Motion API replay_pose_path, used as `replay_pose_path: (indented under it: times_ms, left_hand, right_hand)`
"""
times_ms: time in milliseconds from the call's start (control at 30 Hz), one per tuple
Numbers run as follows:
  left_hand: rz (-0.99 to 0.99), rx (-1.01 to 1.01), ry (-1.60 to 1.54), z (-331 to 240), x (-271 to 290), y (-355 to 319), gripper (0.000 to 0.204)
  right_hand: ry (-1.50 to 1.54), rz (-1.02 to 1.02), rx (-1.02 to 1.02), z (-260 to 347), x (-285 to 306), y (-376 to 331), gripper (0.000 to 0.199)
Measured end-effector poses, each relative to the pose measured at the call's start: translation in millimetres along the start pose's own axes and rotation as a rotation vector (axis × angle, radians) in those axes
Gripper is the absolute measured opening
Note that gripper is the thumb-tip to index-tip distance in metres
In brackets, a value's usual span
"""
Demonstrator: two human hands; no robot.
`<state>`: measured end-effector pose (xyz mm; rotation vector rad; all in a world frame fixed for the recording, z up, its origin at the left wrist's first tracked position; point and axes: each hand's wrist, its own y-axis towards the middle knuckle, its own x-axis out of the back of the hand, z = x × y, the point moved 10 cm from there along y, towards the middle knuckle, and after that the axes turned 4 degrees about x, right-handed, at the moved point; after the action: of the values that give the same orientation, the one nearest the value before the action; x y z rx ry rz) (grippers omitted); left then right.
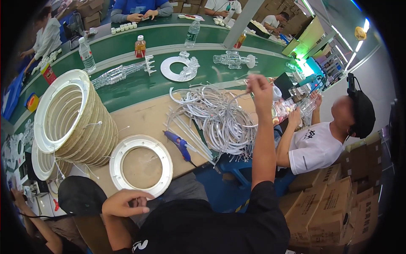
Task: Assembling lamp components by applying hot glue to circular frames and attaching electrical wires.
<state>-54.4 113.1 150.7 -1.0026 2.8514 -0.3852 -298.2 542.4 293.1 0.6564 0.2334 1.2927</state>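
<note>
Flat white ring (116, 167) near tangled strips (228, 120)

Left head fisheye, only view: looks down and forward from above wearer's black T-shirt (203, 230); tan tabletop (144, 120) at close range, green conveyor belt (135, 88) farther off; straight edges bow toward rim.

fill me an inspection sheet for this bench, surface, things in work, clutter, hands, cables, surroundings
Surface: brown board beside a curved green belt
Things in work: white ring lying on the board; tilted ribbed stack beside it; tangled pale strips
Clutter: blue glue gun; drink bottles along the belt
Hands: left hand loosely curled at the ring's near edge, contact unclear; right hand raised, blurred, grip unclear
Cables: thin wires stick out of the stack
Surroundings: co-worker in a white shirt at right; cardboard boxes lower right
</note>
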Motion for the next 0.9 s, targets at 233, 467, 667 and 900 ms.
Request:
replay_pose_path:
  times_ms: [233,467,667,900]
  left_hand:
    - [-0.264,-0.282,0.363,-106,3,75,0.023]
    - [-0.533,-0.69,0.467,-209,-2,118,0.041]
    - [-0.848,-0.841,0.44,-258,18,123,0.038]
    - [-0.218,-0.439,-0.088,-199,-16,40,0.023]
  right_hand:
    - [-0.276,-0.083,-0.105,24,26,41,0.025]
    - [0.108,0.022,-0.096,121,-20,37,0.023]
    - [0.229,0.142,0.028,202,-84,-5,0.02]
    - [0.422,0.358,0.253,185,-104,-101,0.053]
